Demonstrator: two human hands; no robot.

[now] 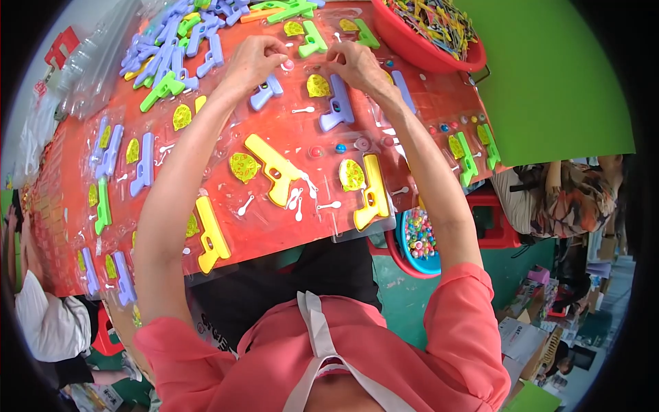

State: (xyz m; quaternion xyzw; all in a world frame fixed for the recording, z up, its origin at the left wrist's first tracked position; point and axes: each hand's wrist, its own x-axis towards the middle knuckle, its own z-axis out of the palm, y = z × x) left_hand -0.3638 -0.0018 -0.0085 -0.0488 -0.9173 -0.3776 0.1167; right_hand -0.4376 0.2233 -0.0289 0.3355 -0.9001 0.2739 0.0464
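Note:
My left hand (255, 63) reaches to the far part of the table, its fingers pinched at a small pink ball (287, 65). Below it lies a purple toy gun (266, 93) in a clear plastic blister tray. My right hand (357, 66) hovers to the right with thumb and fingers pressed together; what they hold, if anything, is too small to make out. Between my hands is a green toy gun (312, 40). Under my right hand another purple toy gun (336, 104) rests beside a round yellow patterned piece (318, 86) and a small white spoon-shaped piece (303, 110).
Several filled blister trays cover the red table (226, 147), with yellow toy guns (274, 169) near me. Loose toy guns (171, 51) are heaped far left. A red basin (439, 65) stands far right; a blue basin of small balls (419, 237) sits below the edge. People sit either side.

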